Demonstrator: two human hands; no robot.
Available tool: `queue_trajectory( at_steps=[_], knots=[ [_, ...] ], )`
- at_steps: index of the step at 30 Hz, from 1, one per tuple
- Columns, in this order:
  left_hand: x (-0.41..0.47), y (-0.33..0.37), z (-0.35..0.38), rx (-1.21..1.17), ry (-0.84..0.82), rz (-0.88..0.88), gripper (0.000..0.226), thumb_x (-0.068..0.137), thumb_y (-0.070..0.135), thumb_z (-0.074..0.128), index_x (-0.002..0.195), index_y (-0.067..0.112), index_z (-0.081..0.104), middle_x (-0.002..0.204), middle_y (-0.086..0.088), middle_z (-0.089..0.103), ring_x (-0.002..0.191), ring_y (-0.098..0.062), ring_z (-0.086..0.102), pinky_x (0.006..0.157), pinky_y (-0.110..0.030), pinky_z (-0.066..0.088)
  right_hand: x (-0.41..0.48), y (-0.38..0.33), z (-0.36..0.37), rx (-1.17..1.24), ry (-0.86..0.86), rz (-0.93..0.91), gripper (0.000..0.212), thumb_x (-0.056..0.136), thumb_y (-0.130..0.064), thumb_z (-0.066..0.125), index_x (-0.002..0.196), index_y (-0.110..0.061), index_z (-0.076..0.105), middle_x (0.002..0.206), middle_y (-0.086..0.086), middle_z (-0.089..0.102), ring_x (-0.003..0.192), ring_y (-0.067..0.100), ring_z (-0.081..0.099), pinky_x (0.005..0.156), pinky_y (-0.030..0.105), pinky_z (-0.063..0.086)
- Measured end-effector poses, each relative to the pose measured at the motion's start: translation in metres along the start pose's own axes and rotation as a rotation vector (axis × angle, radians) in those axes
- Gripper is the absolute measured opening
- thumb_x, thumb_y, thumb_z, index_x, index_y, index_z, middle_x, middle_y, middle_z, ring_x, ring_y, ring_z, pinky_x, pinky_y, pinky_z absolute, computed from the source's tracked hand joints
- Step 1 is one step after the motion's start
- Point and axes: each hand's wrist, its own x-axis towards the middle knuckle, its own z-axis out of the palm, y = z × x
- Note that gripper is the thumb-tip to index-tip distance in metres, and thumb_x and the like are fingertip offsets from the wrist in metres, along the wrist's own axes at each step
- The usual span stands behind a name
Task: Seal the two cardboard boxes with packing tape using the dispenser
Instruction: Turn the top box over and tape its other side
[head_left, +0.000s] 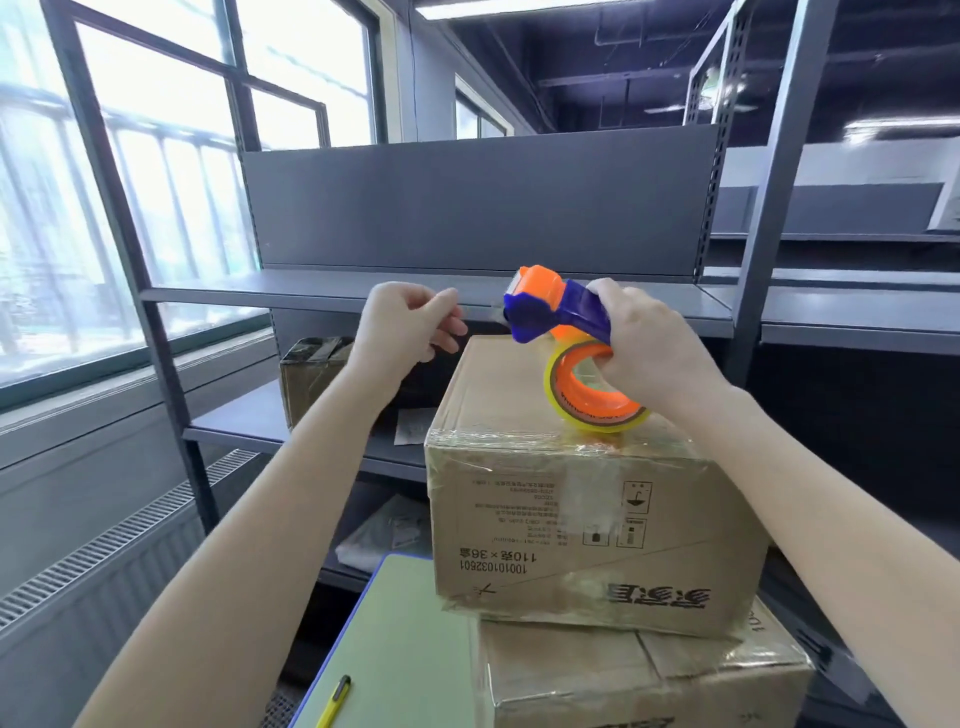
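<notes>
Two cardboard boxes are stacked on the table: the upper box, with printed text and shiny tape over its top, rests on the lower box. My right hand grips a blue and orange tape dispenser above the far end of the upper box; its yellowish tape roll touches the box top. My left hand hovers just left of the dispenser's front, fingers pinched together, seemingly on the clear tape end, which is too faint to confirm.
A pale green table with a blue edge holds a yellow pen. Grey metal shelving stands right behind, with another box and plastic wrapping on lower shelves. Windows and a radiator grille line the left.
</notes>
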Motion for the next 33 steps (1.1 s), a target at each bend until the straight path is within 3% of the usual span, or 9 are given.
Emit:
queue_trajectory(
  at_steps=[3, 6, 11, 16, 19, 23, 30, 33],
  knots=[
    [-0.004, 0.003, -0.003, -0.052, -0.214, -0.215, 0.042, 0.097, 0.043, 0.042, 0.079, 0.012, 0.065, 0.073, 0.000, 0.073, 0.058, -0.010, 0.065, 0.052, -0.020, 0.044, 0.000, -0.003, -0.002, 0.068, -0.026, -0.062, 0.051, 0.076, -0.002, 0.062, 0.123, -0.013, 0.045, 0.108, 0.012, 0.056, 0.093, 0.031, 0.053, 0.070, 0.030, 0.037],
    [-0.008, 0.005, 0.007, -0.177, -0.282, -0.347, 0.047, 0.096, 0.048, 0.041, 0.078, 0.010, 0.062, 0.066, -0.004, 0.071, 0.055, -0.014, 0.064, 0.057, -0.024, 0.045, 0.001, -0.012, -0.002, 0.049, -0.053, -0.094, 0.053, 0.077, -0.002, 0.062, 0.126, -0.013, 0.044, 0.114, 0.012, 0.055, 0.098, 0.031, 0.052, 0.070, 0.029, 0.037],
    [-0.008, 0.004, 0.008, -0.198, -0.285, -0.273, 0.019, 0.093, 0.019, 0.055, 0.083, 0.004, 0.062, 0.065, -0.007, 0.063, 0.054, -0.015, 0.056, 0.056, -0.023, 0.045, 0.002, -0.012, -0.001, 0.063, -0.064, -0.095, 0.055, 0.077, -0.001, 0.062, 0.127, -0.013, 0.043, 0.117, 0.012, 0.055, 0.101, 0.030, 0.052, 0.072, 0.028, 0.037],
    [-0.007, 0.000, 0.010, -0.136, -0.292, -0.267, 0.012, 0.089, 0.010, 0.055, 0.081, 0.005, 0.064, 0.064, -0.004, 0.062, 0.047, -0.008, 0.049, 0.050, -0.018, 0.037, 0.004, -0.011, 0.000, 0.092, -0.083, -0.104, 0.057, 0.078, -0.001, 0.063, 0.129, -0.014, 0.042, 0.121, 0.010, 0.054, 0.104, 0.027, 0.052, 0.077, 0.030, 0.042],
    [-0.008, -0.003, 0.012, -0.130, -0.241, -0.241, 0.020, 0.087, 0.006, 0.052, 0.068, 0.008, 0.059, 0.054, 0.000, 0.054, 0.039, -0.006, 0.037, 0.043, -0.015, 0.026, 0.006, -0.011, 0.001, 0.037, -0.091, -0.116, 0.057, 0.081, -0.003, 0.063, 0.132, -0.015, 0.040, 0.123, 0.010, 0.053, 0.106, 0.026, 0.051, 0.073, 0.027, 0.039],
    [-0.008, -0.005, 0.014, -0.135, -0.198, -0.195, 0.033, 0.091, 0.002, 0.049, 0.059, 0.008, 0.052, 0.041, 0.007, 0.041, 0.037, -0.006, 0.031, 0.038, -0.012, 0.027, 0.010, -0.010, 0.003, 0.012, -0.104, -0.129, 0.057, 0.082, -0.001, 0.059, 0.133, -0.015, 0.038, 0.119, 0.013, 0.053, 0.102, 0.028, 0.051, 0.072, 0.028, 0.036],
    [-0.013, 0.000, -0.001, -0.029, -0.183, -0.181, 0.034, 0.094, 0.011, 0.054, 0.061, 0.006, 0.057, 0.042, 0.007, 0.040, 0.038, -0.005, 0.031, 0.038, -0.013, 0.030, 0.016, -0.011, -0.006, 0.052, -0.133, -0.186, 0.063, 0.083, 0.002, 0.054, 0.140, -0.021, 0.039, 0.102, 0.013, 0.050, 0.088, 0.024, 0.046, 0.072, 0.028, 0.033],
    [-0.017, 0.005, -0.014, -0.114, -0.232, -0.203, 0.052, 0.093, 0.004, 0.051, 0.043, 0.014, 0.057, 0.040, 0.009, 0.037, 0.037, -0.004, 0.027, 0.035, -0.012, 0.024, 0.019, -0.018, -0.019, 0.011, -0.116, -0.248, 0.061, 0.086, -0.003, 0.052, 0.141, -0.026, 0.038, 0.092, 0.003, 0.040, 0.081, 0.021, 0.041, 0.069, 0.027, 0.032]
  ],
)
